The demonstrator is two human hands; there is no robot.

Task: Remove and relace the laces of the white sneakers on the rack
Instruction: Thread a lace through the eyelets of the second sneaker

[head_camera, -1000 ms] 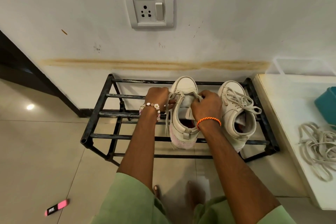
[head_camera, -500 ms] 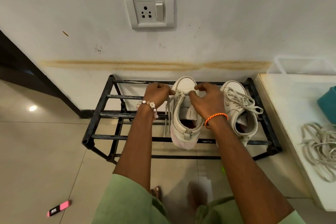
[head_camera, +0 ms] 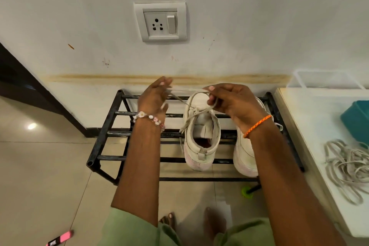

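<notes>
now both hands are raised above the black rack [head_camera: 103, 136], stretching a lace [head_camera: 187, 91] between them. the left hand [head_camera: 154, 98] pinches one end in its fingertips, and the right hand [head_camera: 229, 102] grips the other, with a loop curling under its fingers. the lace runs down into the left sneaker [head_camera: 201, 132] on the rack; the right sneaker [head_camera: 244, 154] stands just beside it, partly hidden by the right forearm.

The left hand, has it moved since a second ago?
Yes. The left hand has risen off the sneaker and away from the rack's bars, now level with the stain line on the wall, drawing the lace taut.
</notes>
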